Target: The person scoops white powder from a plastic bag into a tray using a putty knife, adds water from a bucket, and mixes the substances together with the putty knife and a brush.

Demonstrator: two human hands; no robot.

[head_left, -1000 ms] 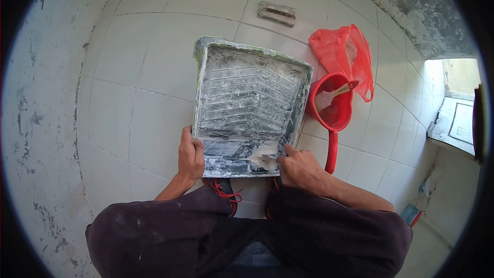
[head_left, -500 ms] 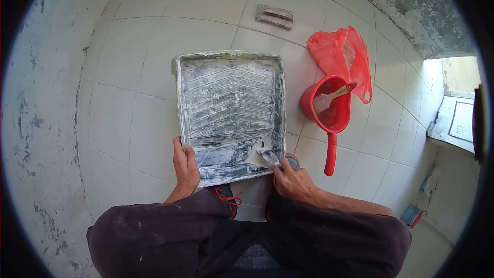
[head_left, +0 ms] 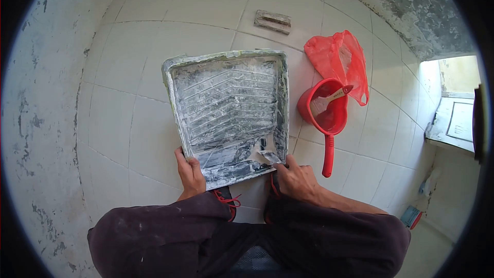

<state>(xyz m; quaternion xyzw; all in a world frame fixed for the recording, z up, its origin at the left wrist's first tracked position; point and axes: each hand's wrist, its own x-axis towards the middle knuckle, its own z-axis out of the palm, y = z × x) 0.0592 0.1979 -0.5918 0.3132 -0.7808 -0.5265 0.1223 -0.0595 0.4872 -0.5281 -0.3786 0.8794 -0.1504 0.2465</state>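
Observation:
A paint tray, crusted with dried white and grey paint, is tilted in front of me above my shoes. My left hand is closed on its near left corner, thumb over the rim. At the near right corner, my right hand grips a putty knife, its handle mostly hidden by the fingers. The blade lies against the tray's lower well, touching a pale patch of wet-looking paint. A dark scraped spot shows beside the blade.
To the right stands a red dipper with a paintbrush resting in it. Behind it lies a red plastic bag. A plastering trowel sits on the tiles farther back. A can is at far right; a stained wall runs along the left.
The tray has tipped, its far edge shifting left and looking larger. The putty knife has moved slightly toward me and right, and the dark scraped spot has grown.

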